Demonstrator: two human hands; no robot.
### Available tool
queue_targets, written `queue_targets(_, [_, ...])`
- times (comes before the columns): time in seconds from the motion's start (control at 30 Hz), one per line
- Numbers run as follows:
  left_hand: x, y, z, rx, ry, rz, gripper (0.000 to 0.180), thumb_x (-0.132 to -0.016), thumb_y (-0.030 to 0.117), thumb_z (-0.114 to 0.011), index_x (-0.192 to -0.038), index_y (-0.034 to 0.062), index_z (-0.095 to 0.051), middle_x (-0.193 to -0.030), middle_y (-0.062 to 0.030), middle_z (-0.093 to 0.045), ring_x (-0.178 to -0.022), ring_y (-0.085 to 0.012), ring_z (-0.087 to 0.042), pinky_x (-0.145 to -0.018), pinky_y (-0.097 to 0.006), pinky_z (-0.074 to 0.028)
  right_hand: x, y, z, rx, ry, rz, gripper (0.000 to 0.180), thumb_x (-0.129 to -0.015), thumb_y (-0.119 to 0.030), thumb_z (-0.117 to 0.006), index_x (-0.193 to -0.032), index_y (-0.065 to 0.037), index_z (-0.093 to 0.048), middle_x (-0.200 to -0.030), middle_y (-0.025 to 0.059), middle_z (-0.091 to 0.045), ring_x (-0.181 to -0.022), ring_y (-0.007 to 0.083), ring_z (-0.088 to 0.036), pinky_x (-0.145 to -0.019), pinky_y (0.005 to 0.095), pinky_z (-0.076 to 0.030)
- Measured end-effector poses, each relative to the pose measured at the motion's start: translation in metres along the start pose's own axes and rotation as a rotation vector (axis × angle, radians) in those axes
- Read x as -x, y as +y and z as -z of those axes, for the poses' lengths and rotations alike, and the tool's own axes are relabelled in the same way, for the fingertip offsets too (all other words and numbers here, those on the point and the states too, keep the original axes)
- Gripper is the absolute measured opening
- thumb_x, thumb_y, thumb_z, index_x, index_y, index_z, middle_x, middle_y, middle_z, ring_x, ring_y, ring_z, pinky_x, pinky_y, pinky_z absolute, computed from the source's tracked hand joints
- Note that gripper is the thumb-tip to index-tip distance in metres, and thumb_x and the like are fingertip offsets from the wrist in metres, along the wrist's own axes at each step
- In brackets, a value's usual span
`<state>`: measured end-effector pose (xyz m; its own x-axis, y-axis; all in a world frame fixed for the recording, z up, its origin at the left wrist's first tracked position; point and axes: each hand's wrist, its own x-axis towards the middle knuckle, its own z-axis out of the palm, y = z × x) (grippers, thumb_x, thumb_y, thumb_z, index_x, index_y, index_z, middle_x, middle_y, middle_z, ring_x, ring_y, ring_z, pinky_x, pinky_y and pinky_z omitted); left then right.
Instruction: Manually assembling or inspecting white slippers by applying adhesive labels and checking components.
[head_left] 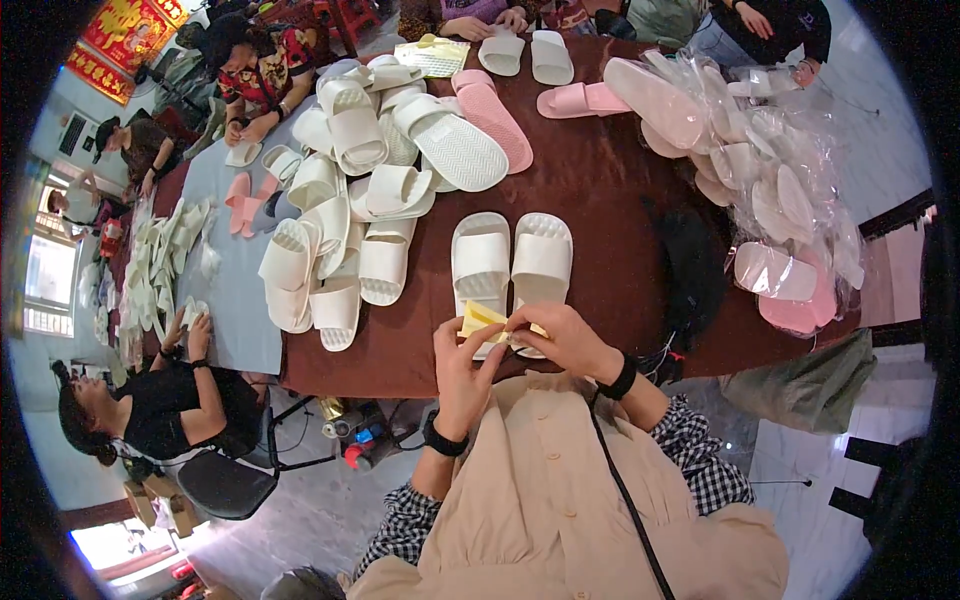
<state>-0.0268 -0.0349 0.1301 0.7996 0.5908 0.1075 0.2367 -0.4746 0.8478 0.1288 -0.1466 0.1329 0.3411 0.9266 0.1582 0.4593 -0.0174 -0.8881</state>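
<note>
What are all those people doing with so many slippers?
A person's left hand and right hand together hold a small yellow piece, just above a pair of white slippers lying side by side on the brown table. A heap of white slippers lies to the left, bagged ones to the right. Other people sit around.

Brown table fills the centre; white slipper heap at 10 o'clock, bagged slippers at 2 o'clock, pink pair and single pink slipper toward 12, black cloth at 3 o'clock of centre. Grey table at 9 o'clock carries loose white soles and a pink slipper. Seated person in black at 8 o'clock, another in a patterned top at 11, green bag on the floor at 4.
</note>
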Motion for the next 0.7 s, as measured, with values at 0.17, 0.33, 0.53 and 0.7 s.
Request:
queue_targets(0.17, [-0.004, 0.010, 0.002, -0.268, 0.149, -0.191, 0.021, -0.078, 0.010, -0.071, -0.099, 0.0085, -0.067, -0.123, -0.0122, -0.051, -0.121, -0.0319, -0.042, -0.102, -0.045, -0.032, -0.002, 0.000, 0.003, 0.101, -0.057, 0.022, 0.014, -0.084, -0.010, -0.062, -0.096, -0.004, -0.057, -0.084, 0.0130, -0.061, -0.082, 0.0319, -0.059, -0.075, 0.0392, -0.047])
queue_targets(0.33, [-0.005, -0.006, 0.000, -0.149, 0.046, -0.156, 0.014, -0.079, 0.009, -0.069, -0.093, 0.0057, -0.067, -0.108, -0.0105, -0.060, -0.117, -0.0308, -0.048, -0.099, -0.043, -0.037, -0.001, -0.005, 0.004, 0.101, -0.065, 0.041, 0.024, -0.085, -0.017, -0.062, -0.105, -0.005, -0.057, -0.090, 0.0103, -0.061, -0.089, 0.0306, -0.058, -0.080, 0.0407, -0.046])
queue_targets(0.53, [-0.007, -0.008, 0.005, -0.114, 0.099, -0.147, 0.008, -0.080, 0.008, -0.067, -0.087, 0.0054, -0.068, -0.088, -0.0096, -0.065, -0.098, -0.0274, -0.059, -0.095, -0.041, -0.042, 0.007, 0.006, 0.004, 0.460, -0.134, 0.210, 0.031, -0.085, -0.018, -0.061, -0.115, -0.009, -0.058, -0.093, 0.0087, -0.064, -0.090, 0.0282, -0.060, -0.080, 0.0397, -0.047])
queue_targets(0.7, [-0.007, -0.002, 0.013, -0.199, 0.061, -0.238, 0.008, -0.080, 0.008, -0.067, -0.087, 0.0046, -0.068, -0.085, -0.0093, -0.066, -0.090, -0.0264, -0.060, -0.096, -0.042, -0.042, 0.012, 0.006, -0.003, 0.505, 0.005, 0.101, 0.041, -0.082, -0.010, -0.058, -0.123, -0.012, -0.058, -0.083, 0.0069, -0.065, -0.079, 0.0269, -0.062, -0.073, 0.0374, -0.050])
